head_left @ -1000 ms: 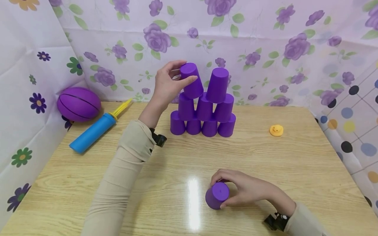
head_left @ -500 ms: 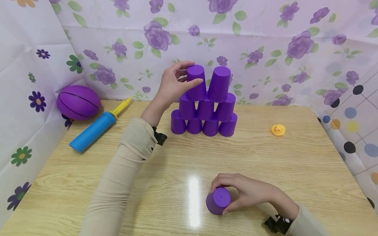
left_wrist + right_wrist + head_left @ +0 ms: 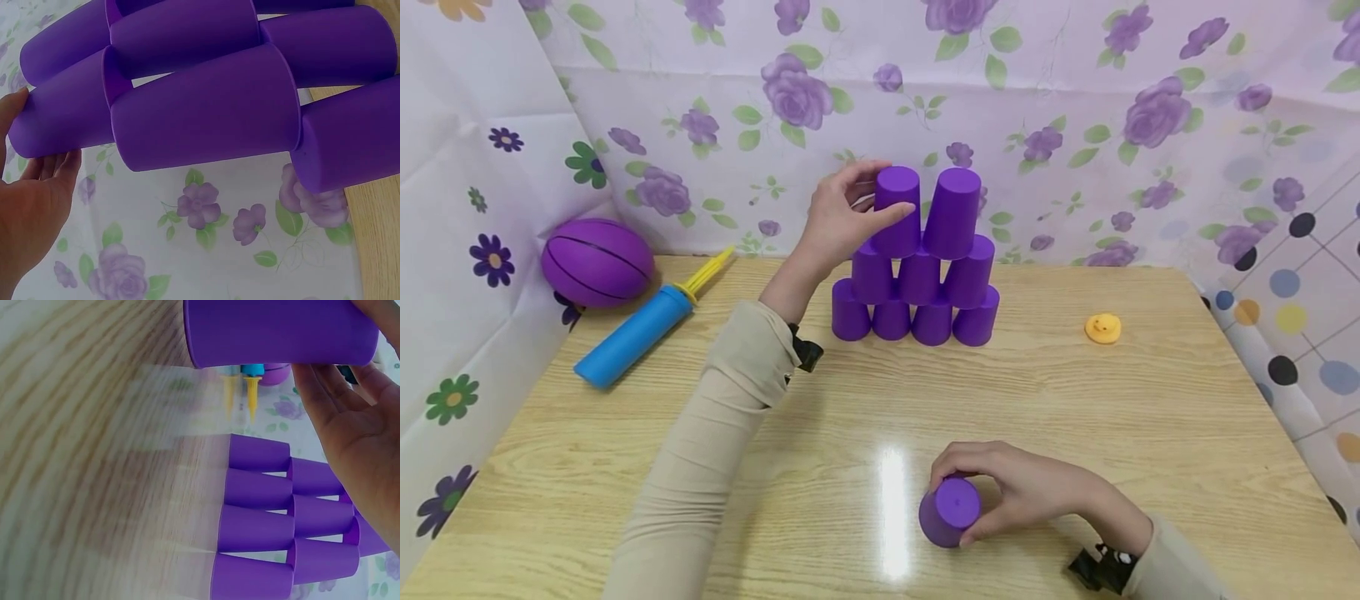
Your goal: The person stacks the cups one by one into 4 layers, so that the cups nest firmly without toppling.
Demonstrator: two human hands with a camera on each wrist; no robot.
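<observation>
Purple cups stand upside down in a stack at the back of the table: several in the bottom row (image 3: 932, 323), three in the middle row (image 3: 919, 279), two on top. My left hand (image 3: 838, 215) grips the upper left cup (image 3: 897, 237), thumb in front and fingers behind; this cup stands upright on the middle row. Beside it is the upper right cup (image 3: 952, 212), a narrow gap away. Near the front, my right hand (image 3: 1033, 485) holds a single upside-down purple cup (image 3: 942, 521) by its sides; the right wrist view shows its rim at the wood surface.
A purple ball (image 3: 598, 262) and a blue pump (image 3: 634, 335) with a yellow nozzle lie at the back left. One small yellow duck (image 3: 1102, 328) sits to the right of the stack on the wooden table (image 3: 1037, 392). Floral cloth (image 3: 715, 167) hangs behind.
The upper left cup has gone from leaning to upright, shifting right with my left hand. My right hand and its cup have come slightly nearer the front.
</observation>
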